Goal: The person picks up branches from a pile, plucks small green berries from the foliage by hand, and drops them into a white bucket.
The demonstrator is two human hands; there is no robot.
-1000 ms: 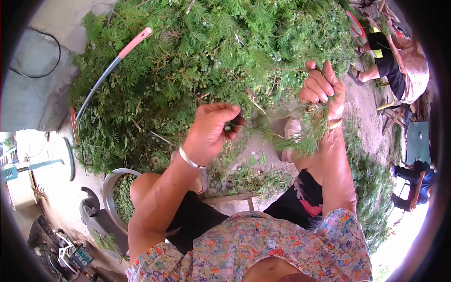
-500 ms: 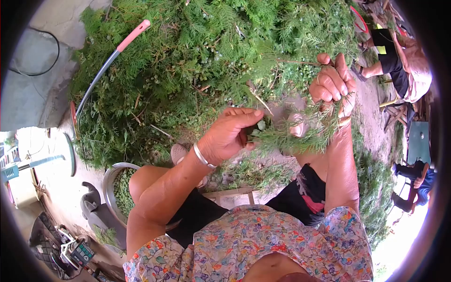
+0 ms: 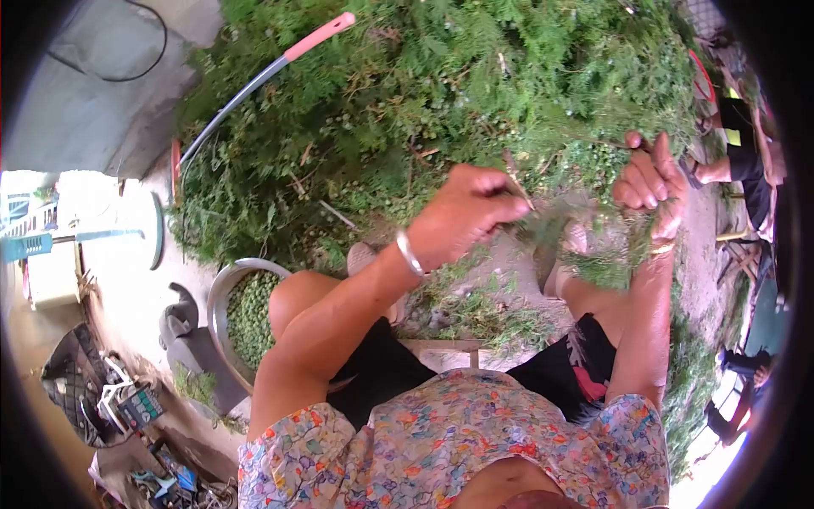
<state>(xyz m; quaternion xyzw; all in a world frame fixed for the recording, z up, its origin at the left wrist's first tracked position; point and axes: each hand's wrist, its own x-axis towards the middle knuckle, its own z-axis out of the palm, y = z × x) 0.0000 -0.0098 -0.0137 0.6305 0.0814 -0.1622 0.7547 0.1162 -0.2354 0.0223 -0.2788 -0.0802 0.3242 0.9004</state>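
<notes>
My right hand (image 3: 649, 191) is closed round a leafy cypress sprig (image 3: 606, 263), its green fronds blurred and hanging below the fingers. To the left of it, my left hand (image 3: 466, 216) has thumb and fingers pressed together beside the sprig's blurred edge. Whatever is in that pinch is too small or hidden to name. A thin bare twig (image 3: 515, 174) shows right by the left fingertips. Beyond both hands spreads a big heap of cut cypress branches (image 3: 407, 102) dotted with small green cones.
A metal basin (image 3: 216, 310) of green cones stands by my left knee. A curved tool with a pink handle (image 3: 318, 36) lies on the heap. Grey plastic-looking object (image 3: 199, 360) sits left of the basin. Another person's leg (image 3: 716, 171) shows at right.
The view has shifted, so the scene sits further right. My left hand has turned palm-down, and its fingers have closed together. The right hand still grips the sprig.
</notes>
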